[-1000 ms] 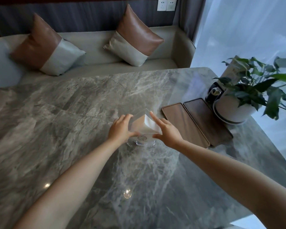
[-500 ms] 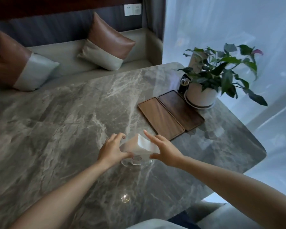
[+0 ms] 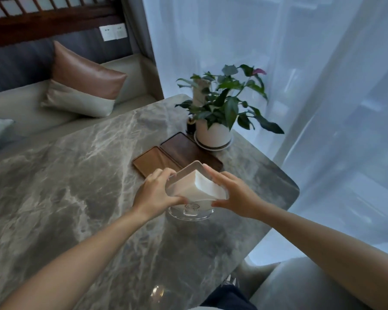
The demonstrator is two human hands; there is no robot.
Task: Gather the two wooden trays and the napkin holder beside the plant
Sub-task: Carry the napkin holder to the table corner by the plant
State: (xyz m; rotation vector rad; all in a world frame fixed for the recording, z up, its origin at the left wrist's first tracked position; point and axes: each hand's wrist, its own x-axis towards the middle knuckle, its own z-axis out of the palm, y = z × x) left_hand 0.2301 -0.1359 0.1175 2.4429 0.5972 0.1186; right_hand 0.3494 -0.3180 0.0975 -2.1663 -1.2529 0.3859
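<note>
A clear napkin holder (image 3: 189, 210) with a round base stands on the marble table, filled with white napkins (image 3: 202, 187). My left hand (image 3: 155, 194) grips its left side and my right hand (image 3: 231, 194) presses its right side. Just behind the holder lie two wooden trays side by side: a lighter one (image 3: 150, 161) on the left and a darker one (image 3: 184, 151) on the right. The potted plant (image 3: 220, 113) in a white pot stands right behind the dark tray, at the table's far right corner.
A small dark bottle (image 3: 191, 126) stands left of the pot. The grey marble table (image 3: 65, 186) has its rounded right edge near the holder. A sofa with cushions (image 3: 83, 86) is behind, a sheer curtain (image 3: 300, 86) to the right, a chair (image 3: 289, 285) below.
The napkin holder, held between both hands, has moved right across the table and now stands right in front of the trays. The view has swung right and up.
</note>
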